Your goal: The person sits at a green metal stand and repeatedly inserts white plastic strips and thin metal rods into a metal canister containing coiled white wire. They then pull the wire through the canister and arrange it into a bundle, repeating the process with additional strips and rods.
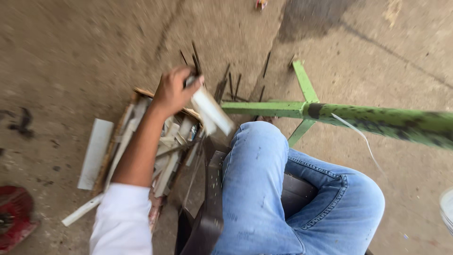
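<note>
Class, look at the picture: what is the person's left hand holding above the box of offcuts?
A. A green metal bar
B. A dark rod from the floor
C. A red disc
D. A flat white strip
D. The left hand is closed around a flat white strip, blurred, raised above the box of white offcuts.

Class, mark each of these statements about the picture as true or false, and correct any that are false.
1. The left hand grips a white strip. True.
2. The person wears black trousers. False: the raised knee is in blue jeans.
3. A box of white offcuts lies on the ground under the arm. True.
4. The metal frame to the right of the knee is painted red. False: it is green, with dark patches.
5. The sleeve on the arm is white. True.
6. Both hands are in view. False: only the left hand shows; the right is out of the picture.
</note>
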Demonstrator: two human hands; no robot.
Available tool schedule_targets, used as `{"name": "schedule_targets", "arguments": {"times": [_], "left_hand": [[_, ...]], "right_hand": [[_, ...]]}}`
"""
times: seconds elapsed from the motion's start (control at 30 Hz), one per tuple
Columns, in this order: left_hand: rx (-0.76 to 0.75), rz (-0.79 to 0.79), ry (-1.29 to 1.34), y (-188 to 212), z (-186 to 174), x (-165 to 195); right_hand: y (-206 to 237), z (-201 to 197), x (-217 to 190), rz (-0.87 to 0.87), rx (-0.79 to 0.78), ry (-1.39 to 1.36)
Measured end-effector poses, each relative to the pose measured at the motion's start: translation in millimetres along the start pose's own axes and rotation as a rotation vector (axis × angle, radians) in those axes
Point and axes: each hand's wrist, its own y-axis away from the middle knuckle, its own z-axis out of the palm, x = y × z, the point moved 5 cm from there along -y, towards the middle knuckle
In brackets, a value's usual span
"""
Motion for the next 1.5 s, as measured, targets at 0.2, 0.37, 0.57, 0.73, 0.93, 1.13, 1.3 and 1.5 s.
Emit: {"name": "schedule_targets", "arguments": {"times": [0.2, 0.37, 0.57, 0.73, 0.93, 1.13, 1.3, 1.5], "left_hand": [[-0.265, 0.580, 0.044, 113, -72, 267], [-0.406, 0.970, -0.012, 202, -31, 455], [-0.409, 1.130, -0.150, 250, -11, 569], [-0.294, 1.236, -0.281, 252, 12, 606], [0.147, 1.132, -0.378, 202, 13, 621], [0.199, 1.097, -0.477, 176, 32, 629], [0.316, 1.148, -0.402, 162, 30, 634], [0.428, 1.114, -0.404, 143, 26, 634]], "right_hand": [[46, -82, -83, -0.602, 0.076, -0.298], [136, -127, -166, -1.179, -0.387, -0.580], [139, -239, -170, -1.174, -0.379, -0.869], [124, -296, -139, -1.091, -0.057, -0.914], [104, -335, -156, -1.272, 0.670, -0.583], [77, -310, -221, -1.252, 0.685, -0.295], [74, -306, -237, -1.198, 0.665, -0.368], [77, -297, -241, -1.224, 0.674, -0.297]]}}
